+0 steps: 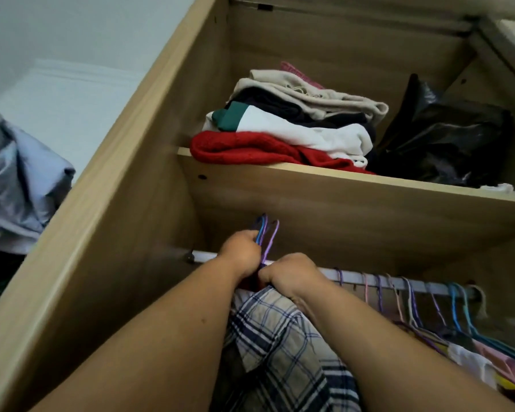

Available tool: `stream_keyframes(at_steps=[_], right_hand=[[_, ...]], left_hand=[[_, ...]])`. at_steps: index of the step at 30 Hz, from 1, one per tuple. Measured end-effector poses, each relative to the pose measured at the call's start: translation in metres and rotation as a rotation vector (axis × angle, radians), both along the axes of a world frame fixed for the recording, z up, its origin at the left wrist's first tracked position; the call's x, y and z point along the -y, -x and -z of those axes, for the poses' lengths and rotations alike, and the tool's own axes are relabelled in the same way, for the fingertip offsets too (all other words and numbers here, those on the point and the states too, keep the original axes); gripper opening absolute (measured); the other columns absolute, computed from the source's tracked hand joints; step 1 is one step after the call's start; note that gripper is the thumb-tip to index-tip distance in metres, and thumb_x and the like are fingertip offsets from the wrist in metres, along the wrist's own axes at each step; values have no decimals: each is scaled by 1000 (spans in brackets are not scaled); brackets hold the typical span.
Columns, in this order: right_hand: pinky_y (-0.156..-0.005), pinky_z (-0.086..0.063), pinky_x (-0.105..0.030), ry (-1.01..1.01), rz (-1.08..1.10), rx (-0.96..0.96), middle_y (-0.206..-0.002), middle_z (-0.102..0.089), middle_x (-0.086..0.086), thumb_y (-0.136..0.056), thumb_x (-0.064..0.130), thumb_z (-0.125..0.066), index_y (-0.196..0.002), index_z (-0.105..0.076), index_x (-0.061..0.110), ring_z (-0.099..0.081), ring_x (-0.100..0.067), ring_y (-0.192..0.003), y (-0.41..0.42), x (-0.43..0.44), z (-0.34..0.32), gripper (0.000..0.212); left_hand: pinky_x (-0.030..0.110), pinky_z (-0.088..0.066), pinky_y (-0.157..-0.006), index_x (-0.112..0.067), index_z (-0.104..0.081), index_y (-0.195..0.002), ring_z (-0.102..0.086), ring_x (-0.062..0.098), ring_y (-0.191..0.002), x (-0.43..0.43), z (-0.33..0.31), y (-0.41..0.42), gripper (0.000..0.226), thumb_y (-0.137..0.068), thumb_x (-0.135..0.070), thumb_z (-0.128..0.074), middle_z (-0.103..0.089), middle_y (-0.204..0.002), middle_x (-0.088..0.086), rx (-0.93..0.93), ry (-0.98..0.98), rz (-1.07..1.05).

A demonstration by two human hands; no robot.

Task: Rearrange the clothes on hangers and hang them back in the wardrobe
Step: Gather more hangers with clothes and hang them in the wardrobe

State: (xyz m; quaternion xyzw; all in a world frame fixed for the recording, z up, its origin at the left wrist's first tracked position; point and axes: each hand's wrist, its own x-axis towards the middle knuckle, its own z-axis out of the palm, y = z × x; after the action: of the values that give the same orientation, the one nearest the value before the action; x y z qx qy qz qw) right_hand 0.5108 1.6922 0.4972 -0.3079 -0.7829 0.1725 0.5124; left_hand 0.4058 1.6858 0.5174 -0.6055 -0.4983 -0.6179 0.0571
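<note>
Black plastic bag (pixel 446 138) far R, just beside folded clothes pile (pixel 295 126). Grey-blue cloth (pixel 15 185) bunched at L, near white wall (pixel 57 40).

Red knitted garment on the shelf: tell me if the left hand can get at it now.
Probably not yet: the left hand grips a bunch of hanger hooks. The way looks free; the red knitted garment lies at the shelf edge just above.

Left hand (pixel 242 253) and right hand (pixel 292 274) raised, both clenched, nearly touching.

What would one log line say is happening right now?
left hand: grips hanger hooks | right hand: grips plaid shirt | hooks: above rail
</note>
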Motion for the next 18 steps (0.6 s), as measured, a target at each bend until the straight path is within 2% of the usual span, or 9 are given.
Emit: stream_keyframes(at_steps=[2,4,6,7,9,11,14,16,18], right_hand=[[-27,-22,-14,-10,10,27,-54,-45,0,-70,6,-66,-56,-48,9,-37,-8,-44,9,-15,0,23],[-27,-21,-15,13,8,20,-54,-45,0,-69,5,-69,-61,-52,7,-37,-8,-45,20,-32,-1,18],[-28,-22,-14,32,-18,17,-55,-45,1,-69,4,-71,-60,-53,8,-38,-6,-46,30,-46,-1,20],[-30,-25,-14,46,-38,13,-56,-47,2,-70,3,-71,-58,-51,10,-39,-6,-47,36,-54,0,24],[-39,-32,-18,103,-51,11,-60,-53,0,-68,5,-73,-59,-53,11,-45,-9,-51,44,-65,6,23],[-45,-36,-21,162,-34,14,-69,-59,-7,-65,9,-75,-72,-61,6,-52,-15,-56,50,-71,16,15],[-63,-52,-30,216,-123,25,-80,-69,-15,-61,13,-76,-84,-69,-1,-66,-25,-71,59,-81,28,28],[-72,-52,-32,210,-186,-6,-88,-72,-16,-73,20,-75,-86,-70,0,-69,-27,-80,61,-84,31,24],[-71,-49,-31,186,-208,-39,-91,-72,-17,-83,24,-69,-85,-70,0,-68,-25,-81,58,-88,31,24]], left_hand=[[44,-49,-95,-12,-71,-96,-62,34,-102,-13,8,17,30,-88,0,-45,-69,-106,17,73,25,33],[40,-50,-94,-5,-68,-105,-61,36,-106,-21,14,29,28,-90,-1,-46,-66,-111,20,135,77,46],[33,-50,-84,1,-64,-114,-61,33,-102,-29,23,38,29,-92,0,-44,-65,-111,20,183,101,42],[31,-49,-79,1,-65,-110,-59,30,-95,-34,29,42,29,-92,3,-42,-66,-102,19,207,107,93],[36,-48,-81,-2,-66,-100,-57,30,-88,-46,42,45,32,-92,8,-37,-65,-88,18,263,128,196],[41,-49,-82,-7,-63,-94,-59,30,-80,-52,52,46,31,-94,7,-36,-65,-84,20,338,168,236],[36,-48,-77,-9,-65,-83,-60,27,-72,-55,65,56,33,-94,5,-38,-65,-80,18,402,162,246],[36,-48,-72,-3,-68,-85,-61,29,-75,-54,67,62,27,-93,1,-42,-67,-84,22,461,150,266],[31,-45,-65,-2,-65,-83,-58,27,-68,-50,66,62,18,-93,-4,-50,-64,-78,21,473,125,242]])
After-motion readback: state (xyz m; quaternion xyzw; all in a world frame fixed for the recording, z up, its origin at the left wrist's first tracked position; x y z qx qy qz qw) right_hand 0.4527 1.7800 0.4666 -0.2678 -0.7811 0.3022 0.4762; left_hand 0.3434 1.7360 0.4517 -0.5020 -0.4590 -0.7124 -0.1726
